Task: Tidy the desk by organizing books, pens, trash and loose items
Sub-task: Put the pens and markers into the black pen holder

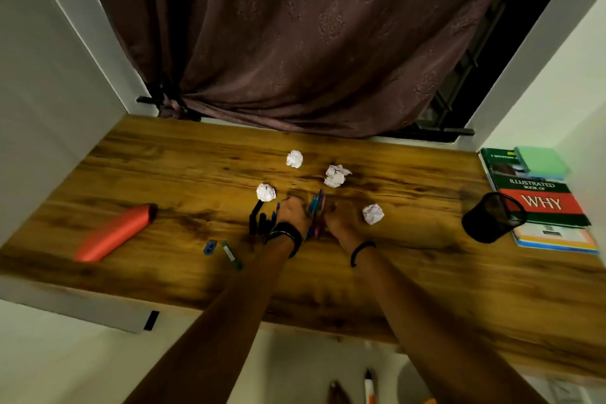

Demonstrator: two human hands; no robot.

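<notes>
Gathering the pens (316, 207) at the middle of the desk (164, 167), the person's left hand (292, 211) has its fingers curled round the bundle. The right hand (341, 216) sits just beside it, knuckles up. Blur hides whether its fingers grip anything. The mesh pen cup (493, 216) stands well apart to the right, beside the stacked books (541, 203). A one-handed grip on so many pens looks loose, so some could slip and roll on the way. The sweep could also knock the crumpled paper ball (373, 213) just beside the right hand.
</notes>
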